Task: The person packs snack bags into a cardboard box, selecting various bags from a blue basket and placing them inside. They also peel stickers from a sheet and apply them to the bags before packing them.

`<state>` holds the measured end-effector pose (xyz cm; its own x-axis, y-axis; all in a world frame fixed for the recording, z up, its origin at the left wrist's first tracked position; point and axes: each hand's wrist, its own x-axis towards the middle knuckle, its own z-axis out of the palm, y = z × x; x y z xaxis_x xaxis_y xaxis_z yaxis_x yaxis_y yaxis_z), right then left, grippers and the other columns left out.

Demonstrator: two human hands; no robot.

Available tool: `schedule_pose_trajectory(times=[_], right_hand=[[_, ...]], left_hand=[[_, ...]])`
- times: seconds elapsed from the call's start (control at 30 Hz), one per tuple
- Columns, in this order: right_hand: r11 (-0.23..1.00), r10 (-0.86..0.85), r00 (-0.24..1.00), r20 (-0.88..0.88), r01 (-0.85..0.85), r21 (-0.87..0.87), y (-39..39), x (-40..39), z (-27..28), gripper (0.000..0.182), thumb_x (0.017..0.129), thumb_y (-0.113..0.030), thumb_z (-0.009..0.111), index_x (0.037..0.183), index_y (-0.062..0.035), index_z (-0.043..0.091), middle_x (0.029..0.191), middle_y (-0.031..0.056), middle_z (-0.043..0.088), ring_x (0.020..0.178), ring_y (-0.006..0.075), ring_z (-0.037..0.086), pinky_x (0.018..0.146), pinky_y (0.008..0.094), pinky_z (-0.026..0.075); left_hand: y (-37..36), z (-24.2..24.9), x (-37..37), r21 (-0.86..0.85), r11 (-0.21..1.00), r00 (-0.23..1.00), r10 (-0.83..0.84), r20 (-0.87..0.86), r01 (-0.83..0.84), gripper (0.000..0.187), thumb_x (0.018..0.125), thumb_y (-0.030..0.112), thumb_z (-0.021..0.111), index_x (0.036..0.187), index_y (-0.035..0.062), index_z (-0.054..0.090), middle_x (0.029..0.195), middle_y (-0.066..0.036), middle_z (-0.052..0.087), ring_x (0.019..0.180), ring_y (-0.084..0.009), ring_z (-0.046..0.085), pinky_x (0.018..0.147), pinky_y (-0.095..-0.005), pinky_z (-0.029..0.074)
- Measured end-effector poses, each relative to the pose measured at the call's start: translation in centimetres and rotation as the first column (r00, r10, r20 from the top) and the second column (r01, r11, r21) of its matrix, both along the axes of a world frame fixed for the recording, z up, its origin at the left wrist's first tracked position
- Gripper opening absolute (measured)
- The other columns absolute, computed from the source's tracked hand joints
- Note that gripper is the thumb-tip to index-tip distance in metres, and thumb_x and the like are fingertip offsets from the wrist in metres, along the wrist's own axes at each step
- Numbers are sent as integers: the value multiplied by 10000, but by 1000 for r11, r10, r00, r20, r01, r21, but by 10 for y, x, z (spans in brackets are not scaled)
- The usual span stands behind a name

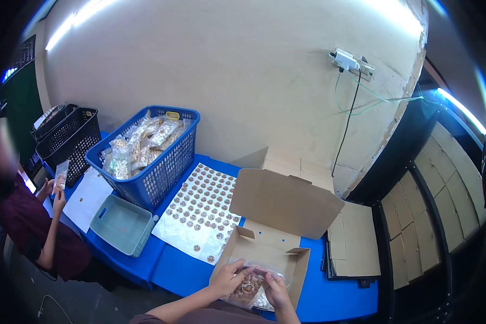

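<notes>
Both of my hands grip a clear plastic bag (247,290) of brownish pieces, low in the view over an open cardboard box (302,272). My left hand (229,279) pinches the bag's upper left side. On its right edge, my right hand (277,291) has thumb and fingers closed. White pieces (263,302) show beneath the bag, partly hidden by it. The box's lid (286,202) stands raised behind. Left of the box lies a white sheet (170,229) with rows of round brown stickers.
A blue basket (170,181) full of filled bags stands beside a grey-green tray (122,224). Black crates (65,137) sit farther left, near a person (51,232) holding a small packet (61,174). Flat cardboard (356,237) is stacked right, before shelved boxes (416,232).
</notes>
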<state>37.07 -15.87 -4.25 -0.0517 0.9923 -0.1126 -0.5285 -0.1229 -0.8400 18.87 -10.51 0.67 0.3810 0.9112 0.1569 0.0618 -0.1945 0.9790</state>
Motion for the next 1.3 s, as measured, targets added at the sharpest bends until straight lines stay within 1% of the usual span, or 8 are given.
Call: schedule_pose_trajectory(times=[0.17, 0.33, 0.5, 0.6, 0.7, 1.0, 1.17, 1.3], right_hand=[[989, -140, 983, 116, 134, 54, -2, -7, 33, 415, 972, -238, 436, 1237, 76, 503, 1253, 165, 547, 1179, 240, 495, 1035, 372, 333], [951, -156, 770, 618, -51, 304, 12, -14, 34, 500, 983, -358, 404, 1329, -2, 457, 1317, 143, 472, 1172, 214, 463, 979, 328, 358], [929, -211, 737, 643, -54, 366, 21, -33, 26, 513, 922, -342, 541, 1321, -26, 476, 1192, 96, 403, 1057, 214, 449, 909, 315, 385], [916, -398, 776, 488, 309, 257, 23, -40, 40, 494, 747, -148, 746, 1191, -29, 566, 1213, 106, 408, 1128, 221, 426, 966, 335, 356], [956, -229, 839, 494, 99, 276, 26, -27, 41, 491, 720, -111, 757, 1157, 7, 566, 1263, 92, 420, 1139, 201, 455, 944, 335, 401], [991, -56, 923, 381, 7, 130, 28, -11, 41, 317, 960, -250, 507, 1095, -1, 648, 1286, 130, 534, 1192, 193, 472, 999, 347, 362], [972, -235, 909, 343, 210, 108, 29, -8, 39, 387, 981, -265, 452, 1192, 36, 570, 1281, 135, 536, 1172, 198, 492, 995, 323, 370], [937, -182, 754, 631, -62, 344, 33, -28, 49, 425, 998, -290, 386, 1294, -6, 498, 1302, 151, 491, 1137, 232, 502, 991, 368, 365]], left_hand=[[9, -14, 2, -45, 999, 993, 21, 118, -16, 289, 981, 233, 447, 1148, 10, 525, 953, -117, 625, 911, -150, 595, 807, -298, 453], [-5, 3, -5, 117, 927, 927, -337, -161, 357, 668, 991, 326, 389, 1459, 8, 33, 1522, -179, 11, 1410, -323, 96, 1122, -389, 156], [-16, -9, 4, 33, 969, 969, -246, 36, 245, 715, 951, 387, 484, 1438, -25, 158, 1459, -218, 251, 1360, -303, 267, 1121, -370, 156], [-17, -8, 6, -353, 933, 990, -19, 136, 66, 443, 902, 373, 581, 1137, -3, 594, 942, -136, 662, 946, -207, 627, 1084, -412, 259], [-6, -9, -3, 83, 995, 998, -51, 29, 48, 379, 929, 327, 547, 1095, -8, 608, 921, -147, 672, 947, -217, 633, 1101, -419, 245], [-6, -9, -16, -27, 986, 955, -166, -246, 164, 525, 1000, 378, 316, 1198, -59, 530, 1124, -210, 613, 1201, -320, 490, 1132, -410, 177], [4, -9, -24, -67, 989, 988, -125, 93, 131, 566, 994, 382, 356, 1413, 4, 302, 1408, -182, 395, 1307, -279, 377, 1099, -361, 227], [-6, -14, -1, -11, 993, 976, -117, 181, 121, 597, 984, 362, 408, 1436, 12, 237, 1434, -185, 351, 1315, -262, 362, 1084, -351, 258]])
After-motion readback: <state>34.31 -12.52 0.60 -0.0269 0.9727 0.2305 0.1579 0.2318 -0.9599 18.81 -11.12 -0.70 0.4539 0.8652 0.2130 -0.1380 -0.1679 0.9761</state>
